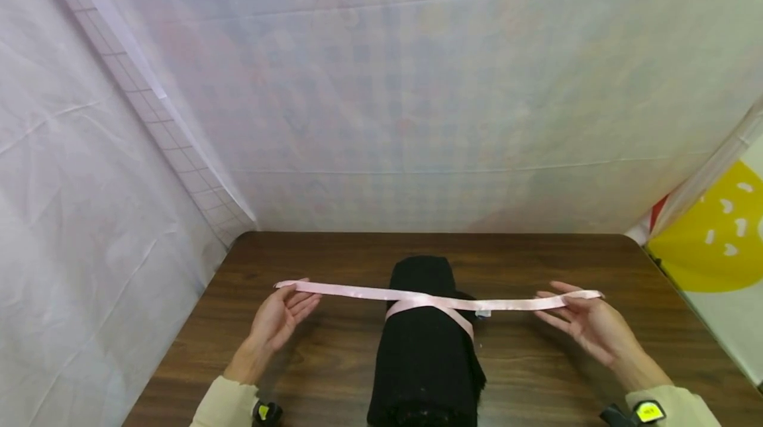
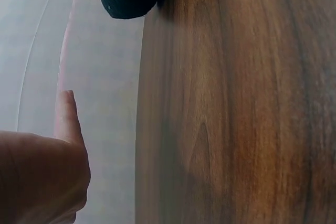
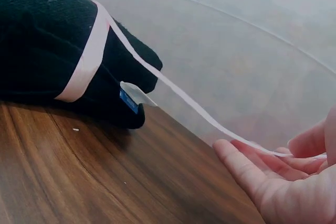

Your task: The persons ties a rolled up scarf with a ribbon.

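A rolled black cloth point(image 1: 426, 361) lies lengthwise on the table. Round its middle runs a pink satin ribbon point(image 1: 357, 292), crossed on top of the roll with its two ends drawn out sideways. My left hand point(image 1: 274, 321) pinches one end, left of the roll. On the other side my right hand point(image 1: 596, 331) holds the opposite end between thumb and fingers. In the right wrist view the ribbon point(image 3: 184, 95) slopes from the roll to that hand, and a small white and blue label point(image 3: 128, 100) sticks out of the cloth.
The brown wood-grain table point(image 1: 322, 361) carries the roll. Behind it hangs a pale translucent curtain point(image 1: 417, 116), with a white sheet point(image 1: 89, 215) on the left. A yellow patterned cloth point(image 1: 715, 241) shows beyond the table's right edge.
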`<state>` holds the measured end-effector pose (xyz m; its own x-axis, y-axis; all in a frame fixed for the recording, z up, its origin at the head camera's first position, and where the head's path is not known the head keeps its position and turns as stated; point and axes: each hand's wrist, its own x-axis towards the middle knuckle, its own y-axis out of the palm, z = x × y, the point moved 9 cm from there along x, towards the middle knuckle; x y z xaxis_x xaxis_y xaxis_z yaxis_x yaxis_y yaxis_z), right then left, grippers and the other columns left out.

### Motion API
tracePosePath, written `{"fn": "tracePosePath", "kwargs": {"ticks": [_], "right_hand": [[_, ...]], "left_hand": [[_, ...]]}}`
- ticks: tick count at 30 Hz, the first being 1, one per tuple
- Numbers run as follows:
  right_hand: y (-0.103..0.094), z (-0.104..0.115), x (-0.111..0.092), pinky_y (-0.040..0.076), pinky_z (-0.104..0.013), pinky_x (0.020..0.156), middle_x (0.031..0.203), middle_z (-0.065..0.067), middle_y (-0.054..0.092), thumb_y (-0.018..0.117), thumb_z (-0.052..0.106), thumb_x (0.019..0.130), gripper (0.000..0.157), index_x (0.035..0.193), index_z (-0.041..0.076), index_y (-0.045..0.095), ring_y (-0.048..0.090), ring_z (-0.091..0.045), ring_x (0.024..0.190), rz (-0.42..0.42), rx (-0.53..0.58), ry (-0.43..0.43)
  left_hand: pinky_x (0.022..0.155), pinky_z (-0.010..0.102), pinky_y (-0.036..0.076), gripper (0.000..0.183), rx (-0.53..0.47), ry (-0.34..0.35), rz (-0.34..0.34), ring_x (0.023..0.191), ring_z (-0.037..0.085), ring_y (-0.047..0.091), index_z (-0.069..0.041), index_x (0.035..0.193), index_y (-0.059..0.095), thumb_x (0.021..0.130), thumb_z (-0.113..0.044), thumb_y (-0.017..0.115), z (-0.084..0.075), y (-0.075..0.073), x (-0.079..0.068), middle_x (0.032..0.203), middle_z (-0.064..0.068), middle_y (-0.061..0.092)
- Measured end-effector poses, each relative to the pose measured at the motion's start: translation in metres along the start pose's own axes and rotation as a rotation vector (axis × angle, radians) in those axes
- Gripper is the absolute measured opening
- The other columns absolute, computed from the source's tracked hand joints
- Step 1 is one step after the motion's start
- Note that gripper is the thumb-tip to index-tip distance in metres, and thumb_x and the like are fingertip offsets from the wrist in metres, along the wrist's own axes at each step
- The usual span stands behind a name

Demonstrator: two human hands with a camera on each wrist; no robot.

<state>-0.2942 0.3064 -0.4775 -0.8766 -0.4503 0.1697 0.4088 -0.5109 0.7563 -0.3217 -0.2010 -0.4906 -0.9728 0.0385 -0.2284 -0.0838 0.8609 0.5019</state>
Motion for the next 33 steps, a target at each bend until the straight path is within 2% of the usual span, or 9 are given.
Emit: {"fn": "tracePosePath", "kwargs": {"ticks": [11, 15, 16, 19, 22, 23, 26, 29, 33], "right_hand": [[-0.023, 0.003, -0.011, 0.050, -0.051, 0.097, 0.114, -0.019, 0.067, 0.021, 0.000, 0.107, 0.044, 0.113, 0.001, 0.064, 0.066, -0.032, 0.110, -0.177, -0.039, 0.056], [-0.030, 0.005, -0.015, 0.051, -0.051, 0.095, 0.109, -0.013, 0.067, 0.025, 0.008, 0.109, 0.042, 0.109, 0.003, 0.066, 0.067, -0.030, 0.107, -0.251, -0.064, 0.077], [-0.032, 0.005, -0.016, 0.051, -0.051, 0.095, 0.109, -0.012, 0.067, 0.027, 0.010, 0.109, 0.041, 0.108, 0.003, 0.067, 0.067, -0.029, 0.107, -0.271, -0.070, 0.080], [-0.037, 0.006, -0.019, 0.052, -0.050, 0.094, 0.108, -0.012, 0.066, 0.030, 0.010, 0.109, 0.037, 0.106, 0.004, 0.066, 0.067, -0.028, 0.105, -0.322, -0.104, 0.090], [-0.042, 0.007, -0.022, 0.054, -0.047, 0.093, 0.107, -0.011, 0.065, 0.035, 0.011, 0.108, 0.031, 0.104, 0.005, 0.065, 0.068, -0.027, 0.101, -0.380, -0.159, 0.096], [-0.044, 0.007, -0.023, 0.054, -0.046, 0.092, 0.106, -0.010, 0.065, 0.036, 0.012, 0.108, 0.029, 0.103, 0.006, 0.064, 0.068, -0.026, 0.100, -0.397, -0.183, 0.096], [-0.049, 0.010, -0.027, 0.056, -0.041, 0.089, 0.103, -0.007, 0.065, 0.039, 0.013, 0.107, 0.024, 0.101, 0.009, 0.062, 0.068, -0.023, 0.095, -0.448, -0.257, 0.096], [-0.052, 0.013, -0.030, 0.057, -0.038, 0.087, 0.101, -0.002, 0.065, 0.040, 0.015, 0.107, 0.022, 0.101, 0.011, 0.061, 0.068, -0.021, 0.092, -0.465, -0.313, 0.087], [-0.049, 0.016, -0.031, 0.057, -0.035, 0.085, 0.100, -0.001, 0.066, 0.037, 0.015, 0.108, 0.025, 0.103, 0.012, 0.061, 0.067, -0.018, 0.092, -0.412, -0.343, 0.060]], "left_hand": [[0.089, 0.035, 0.056, 0.036, -0.013, -0.011, -0.028, 0.091, 0.023, 0.072, 0.010, 0.132, 0.042, 0.106, -0.011, 0.030, 0.005, -0.011, -0.005, 0.097, 0.015, 0.071], [0.088, 0.034, 0.056, 0.031, -0.055, 0.009, 0.026, 0.093, 0.024, 0.072, 0.008, 0.123, 0.050, 0.105, -0.012, 0.035, 0.005, -0.014, -0.004, 0.097, 0.016, 0.071], [0.088, 0.035, 0.056, 0.030, -0.099, 0.012, 0.075, 0.094, 0.026, 0.071, 0.008, 0.121, 0.052, 0.105, -0.011, 0.037, 0.008, -0.018, 0.000, 0.099, 0.019, 0.071], [0.089, 0.035, 0.056, 0.026, -0.115, 0.004, 0.087, 0.095, 0.027, 0.070, 0.007, 0.115, 0.050, 0.105, -0.013, 0.035, 0.010, -0.020, 0.000, 0.099, 0.021, 0.070], [0.093, 0.037, 0.054, 0.025, -0.092, -0.021, 0.020, 0.096, 0.027, 0.070, 0.007, 0.116, 0.043, 0.106, -0.012, 0.032, 0.011, -0.025, -0.002, 0.104, 0.025, 0.068], [0.096, 0.037, 0.052, 0.023, -0.053, -0.031, -0.037, 0.095, 0.025, 0.069, 0.006, 0.117, 0.040, 0.106, -0.012, 0.029, 0.009, -0.023, -0.007, 0.104, 0.023, 0.067], [0.103, 0.043, 0.046, 0.025, -0.045, -0.060, -0.077, 0.096, 0.027, 0.068, 0.006, 0.121, 0.036, 0.107, -0.011, 0.024, 0.012, -0.026, -0.010, 0.108, 0.027, 0.065], [0.105, 0.045, 0.045, 0.027, -0.051, -0.075, -0.073, 0.097, 0.028, 0.067, 0.006, 0.123, 0.034, 0.107, -0.012, 0.021, 0.014, -0.027, -0.012, 0.107, 0.027, 0.065], [0.099, 0.039, 0.050, 0.036, -0.018, -0.067, -0.058, 0.097, 0.025, 0.068, 0.013, 0.131, 0.033, 0.106, -0.010, 0.022, 0.015, -0.030, -0.012, 0.109, 0.025, 0.065]]}}
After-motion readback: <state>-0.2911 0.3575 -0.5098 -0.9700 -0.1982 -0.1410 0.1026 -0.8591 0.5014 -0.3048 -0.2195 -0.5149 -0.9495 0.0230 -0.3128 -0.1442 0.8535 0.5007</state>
